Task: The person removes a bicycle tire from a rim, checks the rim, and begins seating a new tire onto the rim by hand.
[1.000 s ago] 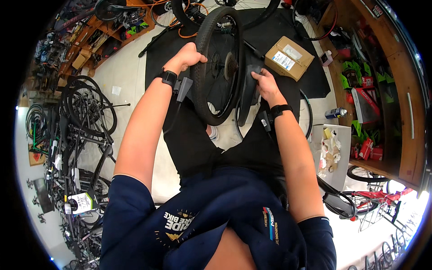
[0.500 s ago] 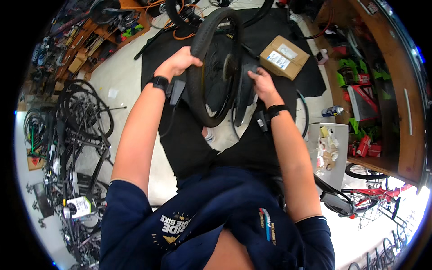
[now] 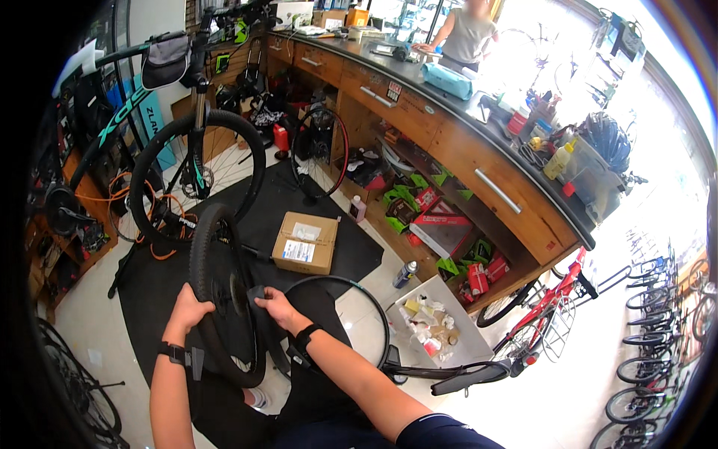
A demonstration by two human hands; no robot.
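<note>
curving between bare hands (image 3: pixel 193 308), a black tyre (image 3: pixel 200 262) looks knobbly.

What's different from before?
The head camera's view swung up and to the right, so a person behind the counter now shows. Nothing was visibly grabbed or let go: the left hand stays on the wheel, the right hand on the dark strip. The cardboard box stays on the black mat.

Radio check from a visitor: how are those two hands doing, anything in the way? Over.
Left hand on bicycle wheel, thumb over tyre. Right hand gripping dark curved piece alongside. Cardboard box beyond, clear of both hands.
</note>
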